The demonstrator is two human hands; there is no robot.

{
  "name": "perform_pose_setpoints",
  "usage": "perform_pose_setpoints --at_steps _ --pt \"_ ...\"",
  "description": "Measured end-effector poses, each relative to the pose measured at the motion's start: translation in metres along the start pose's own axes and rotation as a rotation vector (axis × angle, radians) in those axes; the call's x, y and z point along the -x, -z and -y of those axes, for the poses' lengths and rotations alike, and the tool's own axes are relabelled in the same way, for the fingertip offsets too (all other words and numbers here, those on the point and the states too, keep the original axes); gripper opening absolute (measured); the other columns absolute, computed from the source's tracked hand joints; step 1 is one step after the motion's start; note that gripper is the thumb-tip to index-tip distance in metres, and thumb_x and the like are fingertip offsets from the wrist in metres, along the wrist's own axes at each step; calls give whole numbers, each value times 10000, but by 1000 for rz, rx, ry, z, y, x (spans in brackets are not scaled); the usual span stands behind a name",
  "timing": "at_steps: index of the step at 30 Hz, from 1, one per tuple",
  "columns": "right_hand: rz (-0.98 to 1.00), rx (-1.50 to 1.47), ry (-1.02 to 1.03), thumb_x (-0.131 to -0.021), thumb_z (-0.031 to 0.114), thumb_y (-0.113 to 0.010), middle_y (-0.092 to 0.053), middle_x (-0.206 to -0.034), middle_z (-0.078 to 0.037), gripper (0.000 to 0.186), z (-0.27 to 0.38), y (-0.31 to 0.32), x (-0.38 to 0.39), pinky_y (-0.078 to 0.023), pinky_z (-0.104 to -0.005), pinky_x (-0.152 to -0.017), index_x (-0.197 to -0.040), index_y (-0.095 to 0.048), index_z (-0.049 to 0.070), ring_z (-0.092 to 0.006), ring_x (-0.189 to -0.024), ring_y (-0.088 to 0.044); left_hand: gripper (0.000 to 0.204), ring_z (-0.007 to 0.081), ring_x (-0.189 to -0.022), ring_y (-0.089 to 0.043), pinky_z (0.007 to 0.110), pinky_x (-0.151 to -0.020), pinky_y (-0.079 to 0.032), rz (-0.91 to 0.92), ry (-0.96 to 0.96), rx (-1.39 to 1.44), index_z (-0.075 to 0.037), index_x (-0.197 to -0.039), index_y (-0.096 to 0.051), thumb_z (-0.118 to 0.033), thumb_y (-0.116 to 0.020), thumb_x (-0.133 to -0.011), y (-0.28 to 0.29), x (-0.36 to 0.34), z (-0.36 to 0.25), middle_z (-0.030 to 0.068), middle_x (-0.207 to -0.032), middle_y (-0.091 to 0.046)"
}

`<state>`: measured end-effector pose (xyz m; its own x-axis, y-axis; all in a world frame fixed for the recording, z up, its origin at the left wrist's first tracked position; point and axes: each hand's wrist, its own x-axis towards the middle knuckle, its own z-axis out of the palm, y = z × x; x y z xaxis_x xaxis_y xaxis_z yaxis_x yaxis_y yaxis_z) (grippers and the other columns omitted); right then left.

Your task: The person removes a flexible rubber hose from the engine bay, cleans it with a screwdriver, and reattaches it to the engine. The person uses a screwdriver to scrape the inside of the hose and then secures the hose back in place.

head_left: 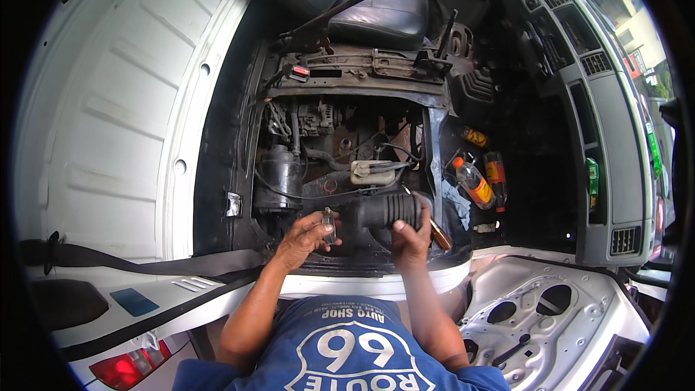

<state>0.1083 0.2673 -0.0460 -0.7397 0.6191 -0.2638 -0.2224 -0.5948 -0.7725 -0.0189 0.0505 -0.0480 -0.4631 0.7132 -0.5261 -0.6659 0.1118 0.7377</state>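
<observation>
Left hand [301, 241]: thumb and fingers pinched on a small, narrow, pale metal-looking piece [329, 214]; it is mostly covered by the fingers, so I can't be sure what it is.
Right hand [411, 245]: clamped round one end of a thick black ribbed hose [382, 210].
Gap between hands: they stand apart, the hose's free end pointing toward the left hand.
Hose position: held over the near edge of an open, dark-framed engine bay [437, 163].
Under the hose: a slim amber-brown object [440, 236] lies just beside the right hand.
Engine bay: a black cylindrical metal canister [279, 176] on the left, a beige plastic reservoir [373, 173] nearer the middle.
Floor to the right: a crumpled light-blue cloth [456, 201], a clear plastic bottle with an orange cap [475, 182], and a dark bottle with a red-orange label [495, 168] beside it.
Writing: the wearer's blue T-shirt [355, 351] carries bold white lettering and numerals around a shield outline, upside down from here; the bottle labels are too small to read.
Far side: a black padded seat [380, 11], tipped back.
Right edge: a long grey dashboard [612, 137].
</observation>
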Motion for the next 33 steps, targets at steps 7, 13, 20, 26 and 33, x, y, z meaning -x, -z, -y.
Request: perform_pose_setpoints --at_steps 7,13,20,26,33 --pt "97 123 -177 -793 182 -819 -604 -1319 -126 828 34 6 -18 -497 -355 -1053 -1505 -428 22 -234 -1191 -634 918 268 -1171 -696 356 -1007 -553 334 202 -224 -20 -1629 -297 -89 -814 -873 18 4 -15 228 -1308 -667" --pt "352 534 -195 -720 232 -901 -591 -1348 -127 863 24 -10 -16 -412 -368 -1139 -1465 -526 15 -248 -1280 -561 928 234 -1198 -677 339 -1004 -551 278 73 68 -36 -1608 -301 -215 -838 -874 4 -8 6 199 -1299 -671" --pt "384 499 -355 -769 203 -878 -596 -1347 -133 886 12 -9 -10 -428 -346 -1130 -1515 -464 -35 -229 -1267 -575 675 167 -1174 -650 326 -983 -544 171 13 40 -26 -1500 -508 -404 -746 -994 1 -4 35 92 -1250 -676" --pt "285 381 -359 -869 289 -884 -531 -1471 -208 967 -19 -17 -18 -431 -381 -1147 -1607 -334 -8 -284 -1327 -556 677 159 -993 -669 326 -889 -563 40 -45 -253 -12 -1368 -610 -463 -822 -909 8 -13 38 79 -1133 -694" --pt "288 673 -455 -960 525 -746 -509 -1504 -280 991 -74 -49 -63 -424 -378 -1147 -1604 -298 -81 -313 -1355 -543 448 162 -1026 -666 313 -854 -559 -296 -13 -274 -23 -1273 -644 -346 -752 -982 26 -46 12 68 -1125 -693"
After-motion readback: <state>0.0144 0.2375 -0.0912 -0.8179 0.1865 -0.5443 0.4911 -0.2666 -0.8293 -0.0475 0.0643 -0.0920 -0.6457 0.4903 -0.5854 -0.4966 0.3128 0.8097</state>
